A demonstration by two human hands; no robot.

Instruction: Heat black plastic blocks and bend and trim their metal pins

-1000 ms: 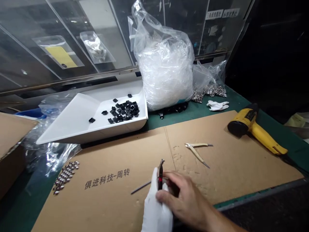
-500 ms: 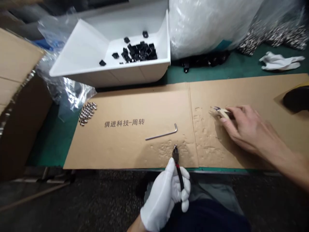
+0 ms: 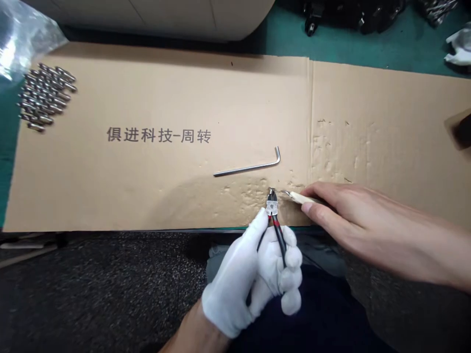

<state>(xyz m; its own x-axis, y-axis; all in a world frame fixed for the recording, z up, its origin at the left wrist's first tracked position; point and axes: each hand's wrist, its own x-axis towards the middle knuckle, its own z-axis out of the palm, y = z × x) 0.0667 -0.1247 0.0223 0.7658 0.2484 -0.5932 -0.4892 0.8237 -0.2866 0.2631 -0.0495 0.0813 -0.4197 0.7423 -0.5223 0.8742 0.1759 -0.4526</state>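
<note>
Far left, a clear plastic bag (image 3: 14,34) is lying over the corner of a cardboard sheet (image 3: 154,93), which is covering a green bench mat (image 3: 353,49). Beside the bag, a cluster of small steel pins (image 3: 46,95) is sitting in rows on the cardboard. Right of the pins, printed Chinese characters (image 3: 158,135) are running across the sheet. A white bin (image 3: 147,14) is sitting past the cardboard's far edge, cut off by the top of the view.

At centre, an Allen key (image 3: 250,166) is lying flat on the cardboard, its short arm pointing away from the person. Just below it, the gloved left hand (image 3: 246,274) is gripping diagonal cutters (image 3: 272,206) with black and red handles, fingers wrapped around them. The cutters' jaws are looking closed, with their tip over the cardboard's near edge. Whether the tip is touching the sheet, I cannot tell.

To the right, the bare right hand (image 3: 368,225) is pinching a cream-handled tool (image 3: 303,197) between thumb and fingers, its metal tip just beside the cutters. Black parts (image 3: 349,12) are lying on the mat, and a white glove (image 3: 459,51) is lying at the top right edge.
</note>
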